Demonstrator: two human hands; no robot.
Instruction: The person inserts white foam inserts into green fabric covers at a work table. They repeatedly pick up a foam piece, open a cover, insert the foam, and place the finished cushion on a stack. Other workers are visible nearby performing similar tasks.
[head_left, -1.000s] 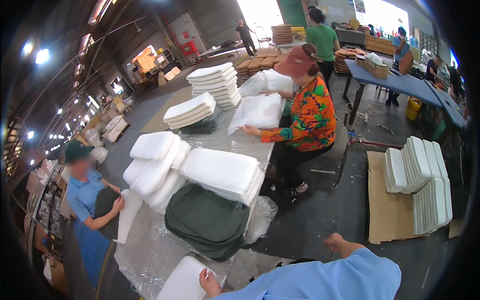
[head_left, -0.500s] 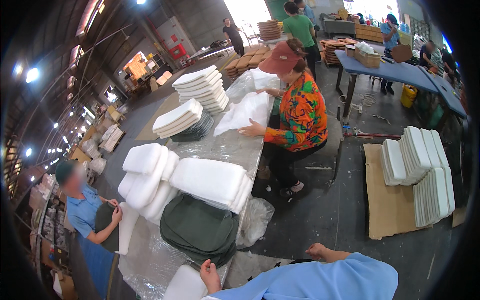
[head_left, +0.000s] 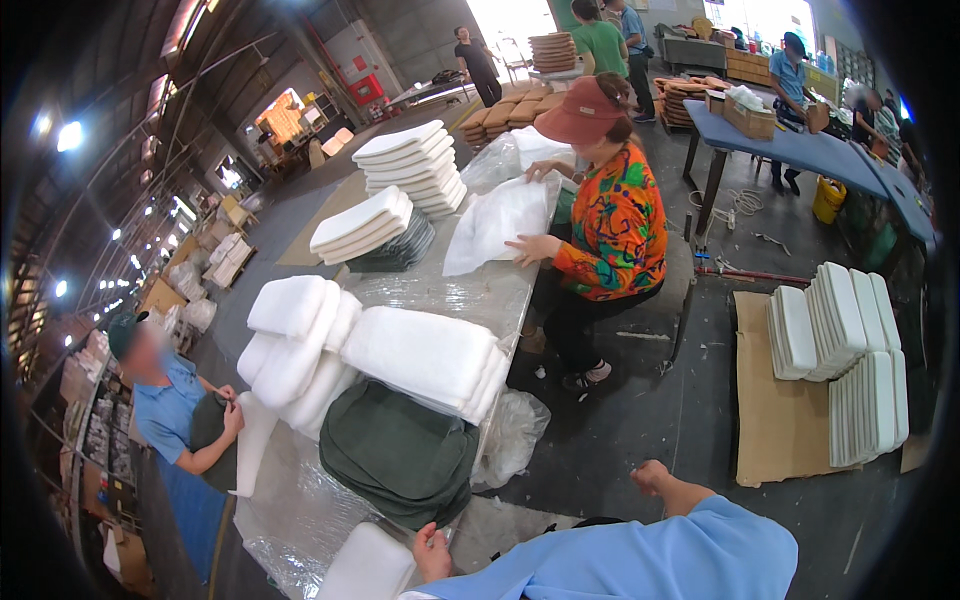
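Observation:
My left hand [head_left: 433,553] is at the near table edge, between the stack of dark green fabric covers [head_left: 398,450] and a white foam cushion pad [head_left: 365,566]. Its fingers are curled in, and nothing shows in them. Out to the right, over the floor and away from the table, my right hand [head_left: 652,478] has its fingers drawn together with nothing visible in it. Behind the green covers lies a pile of thick white pads [head_left: 420,350], with more white pads [head_left: 290,308] heaped to its left.
Across the plastic-covered table [head_left: 430,292], a person in a patterned shirt [head_left: 615,225] handles white padding [head_left: 497,226]. At left, another person [head_left: 165,405] holds a green cover at a white pad. White pads [head_left: 842,330] stand on cardboard [head_left: 755,400] at right; a clear plastic bag [head_left: 515,432] hangs by the table.
My right hand has moved slightly right and up, and my left hand slightly right and down. The person in the patterned shirt has shifted the white padding; the view has tilted a little.

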